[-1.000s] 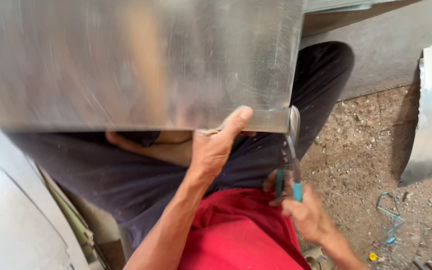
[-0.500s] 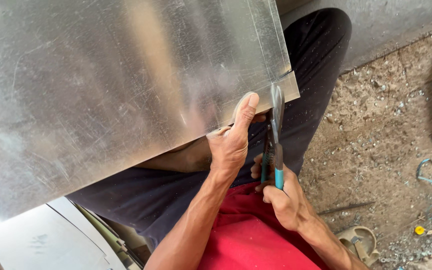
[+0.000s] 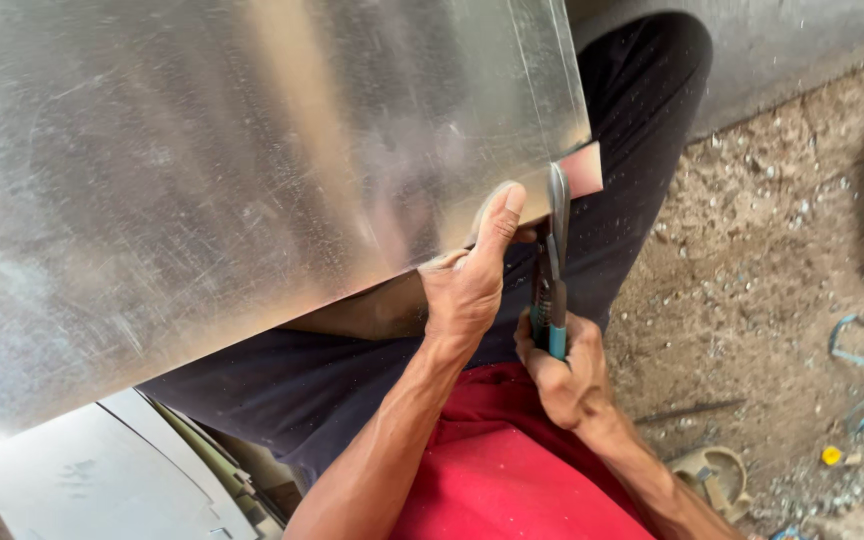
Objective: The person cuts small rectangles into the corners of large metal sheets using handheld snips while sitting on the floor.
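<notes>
While the left hand point(image 3: 467, 285) grips the metal sheet point(image 3: 252, 180) edge, the right hand point(image 3: 564, 372) closes around snips point(image 3: 553, 265) biting its corner.

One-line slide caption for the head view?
Left hand steadies metal sheet while right hand cuts its edge with snips.

bright daylight; glare on metal sheet point(image 3: 252, 170); sharp
</notes>
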